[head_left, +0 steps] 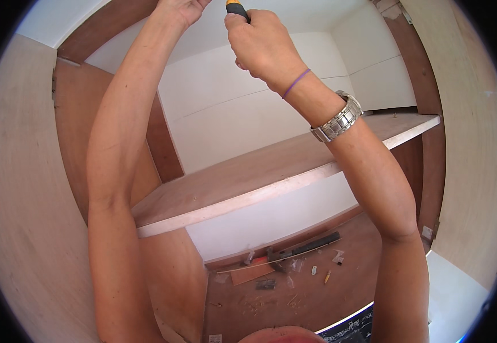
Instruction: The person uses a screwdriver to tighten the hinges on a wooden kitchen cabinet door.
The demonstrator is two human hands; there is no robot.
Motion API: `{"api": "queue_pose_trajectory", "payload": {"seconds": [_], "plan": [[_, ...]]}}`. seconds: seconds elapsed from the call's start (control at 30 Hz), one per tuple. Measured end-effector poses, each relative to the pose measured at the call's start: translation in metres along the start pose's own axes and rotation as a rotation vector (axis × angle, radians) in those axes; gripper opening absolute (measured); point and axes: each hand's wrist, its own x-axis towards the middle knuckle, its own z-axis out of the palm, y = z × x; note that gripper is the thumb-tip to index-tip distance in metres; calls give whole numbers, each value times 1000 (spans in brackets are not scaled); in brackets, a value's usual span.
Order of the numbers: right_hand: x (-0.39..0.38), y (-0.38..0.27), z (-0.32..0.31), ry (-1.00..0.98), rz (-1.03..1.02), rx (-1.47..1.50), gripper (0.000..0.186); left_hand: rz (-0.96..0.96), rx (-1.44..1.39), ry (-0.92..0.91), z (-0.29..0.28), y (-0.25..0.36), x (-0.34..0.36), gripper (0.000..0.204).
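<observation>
Both my arms reach up inside an open wooden cabinet. My right hand (264, 47) is closed around a black and yellow tool handle (237, 10) at the top edge. The tool's working end is out of the picture, so its kind does not show. To its left, my left hand (183, 11) is raised to about the same height. The frame cuts off most of its fingers, and whether it holds anything is hidden. Beneath both hands runs a brown wooden shelf (248, 178) with a pale front edge.
On the cabinet's lower board lie a hammer (308, 246), a flat orange-brown piece (250, 272), a small yellow and black item (327, 277), plastic scraps and wood shavings (254, 306). Pale door panels flank the opening, left (20, 188) and right (471, 166).
</observation>
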Motion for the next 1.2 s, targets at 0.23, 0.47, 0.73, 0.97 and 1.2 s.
{"api": "queue_pose_trajectory", "payload": {"seconds": [0.23,0.47,0.73,0.97,1.2], "plan": [[0,-5,8,0,-30,-27,39,12,34,16,-8,7,1,15],[8,10,-2,2,-21,52,36,-43,-27,-68,-2,0,-10,16],[4,1,-4,-59,84,222,31,-75,-43,-168,0,0,-7,19],[-14,29,5,493,-694,-602,41,-48,-63,-188,0,-6,1,15],[-22,1,4,200,-188,-45,31,-43,-67,-127,-4,-10,12,9]]}}
